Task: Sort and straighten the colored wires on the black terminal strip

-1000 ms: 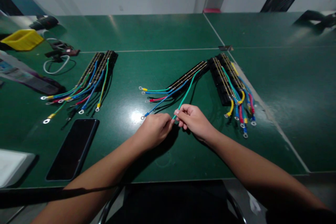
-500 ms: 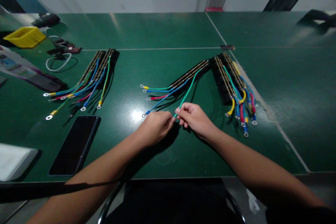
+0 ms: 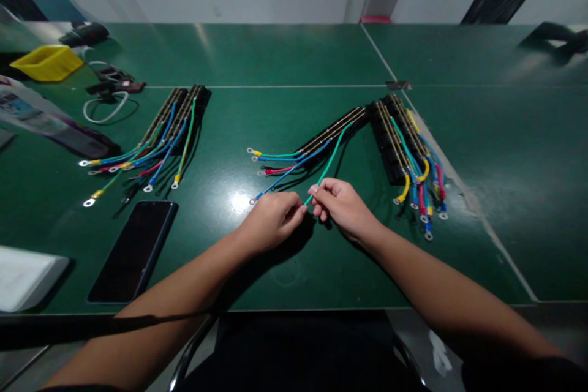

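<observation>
A green wire (image 3: pixel 331 158) runs down from the black terminal block (image 3: pixel 316 142) in the middle of the table. My right hand (image 3: pixel 340 205) pinches this wire between thumb and finger. Just left of it, my left hand (image 3: pixel 275 217) is closed at the wire's lower end, which the fingers hide. From the same block, several other wires with ring lugs spread left, among them a blue wire (image 3: pixel 280 180) and a red wire (image 3: pixel 279 170). The block's upper end lies against a pair of wired terminal blocks (image 3: pixel 388 144) on the right.
Another pair of wired terminal blocks (image 3: pixel 177 116) lies to the left, above a dark phone (image 3: pixel 133 251). A white box (image 3: pixel 30 278), a plastic bottle (image 3: pixel 50 119), a yellow bin (image 3: pixel 48 63) and a white cable (image 3: pixel 105 119) are on the left of the green table (image 3: pixel 257 52).
The view has shifted very slightly. Both hands keep their closed pose at the green wire, with hardly any movement.
</observation>
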Motion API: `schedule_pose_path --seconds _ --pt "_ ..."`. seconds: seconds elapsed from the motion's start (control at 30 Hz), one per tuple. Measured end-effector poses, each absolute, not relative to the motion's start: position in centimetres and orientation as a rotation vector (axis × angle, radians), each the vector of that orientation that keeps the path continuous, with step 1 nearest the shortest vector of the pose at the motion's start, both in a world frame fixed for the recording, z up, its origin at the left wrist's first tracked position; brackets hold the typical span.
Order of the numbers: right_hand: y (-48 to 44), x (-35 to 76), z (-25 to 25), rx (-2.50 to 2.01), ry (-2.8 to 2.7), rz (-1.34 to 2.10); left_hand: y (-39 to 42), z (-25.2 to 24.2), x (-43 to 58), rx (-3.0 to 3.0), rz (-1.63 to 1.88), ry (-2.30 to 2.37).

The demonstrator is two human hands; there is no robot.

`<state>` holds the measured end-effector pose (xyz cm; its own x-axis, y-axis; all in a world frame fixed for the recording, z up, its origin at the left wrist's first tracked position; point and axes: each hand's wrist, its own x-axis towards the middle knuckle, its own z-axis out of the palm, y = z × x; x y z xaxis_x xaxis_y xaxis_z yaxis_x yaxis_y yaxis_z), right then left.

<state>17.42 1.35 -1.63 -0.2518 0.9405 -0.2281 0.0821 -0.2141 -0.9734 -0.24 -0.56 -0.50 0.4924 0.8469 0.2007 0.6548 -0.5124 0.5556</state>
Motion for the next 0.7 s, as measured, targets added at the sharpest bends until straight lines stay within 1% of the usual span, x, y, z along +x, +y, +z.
schedule_pose_path --seconds 0.13,0.27,0.4,0.53,0.7 --pt "1.5 17.5 -1.7 -1.286 -1.271 1.562 -0.6 -0.5 -0.1 1.958 0.663 1.249" --pt "1.6 17.6 -1.5 -1.274 -1.236 1.621 -0.5 -0.6 0.0 1.437 0.607 1.024" --pt "1.5 17.7 -1.1 -1.249 -1.174 1.676 -0.4 -0.5 0.3 1.063 0.602 0.858" --pt "1.5 17.6 -0.7 -1.22 -1.136 1.708 -0.5 -0.5 0.7 0.822 0.581 0.781" --pt "1.4 17.5 -0.7 -1.209 -1.107 1.735 -0.4 -0.7 0.8 0.659 0.568 0.723"
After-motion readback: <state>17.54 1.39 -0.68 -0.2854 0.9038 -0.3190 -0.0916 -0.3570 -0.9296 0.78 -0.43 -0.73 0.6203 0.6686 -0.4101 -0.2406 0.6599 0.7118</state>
